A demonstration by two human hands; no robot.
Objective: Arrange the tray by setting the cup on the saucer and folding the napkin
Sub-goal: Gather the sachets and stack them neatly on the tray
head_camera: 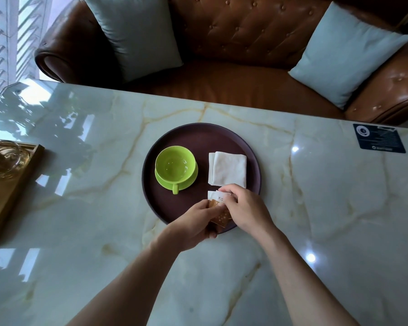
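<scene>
Fingers of both hands pinch sachets (219, 209), partly hidden | cup (174, 166) on saucer (189, 182) | napkin (227, 169) folded

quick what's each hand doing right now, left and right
Left hand: pinching the near end of the small packets over the tray.
Right hand: fingers curled on the packets' far end.

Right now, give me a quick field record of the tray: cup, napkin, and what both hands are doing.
tray: round, dark, on the marble table
cup: green, empty, upright on its saucer, handle toward the person
napkin: white, folded, flat on the tray right of the cup
left hand: holds small packets at the tray's near edge
right hand: pinches the same packets
task state: cup and napkin look arranged
</scene>
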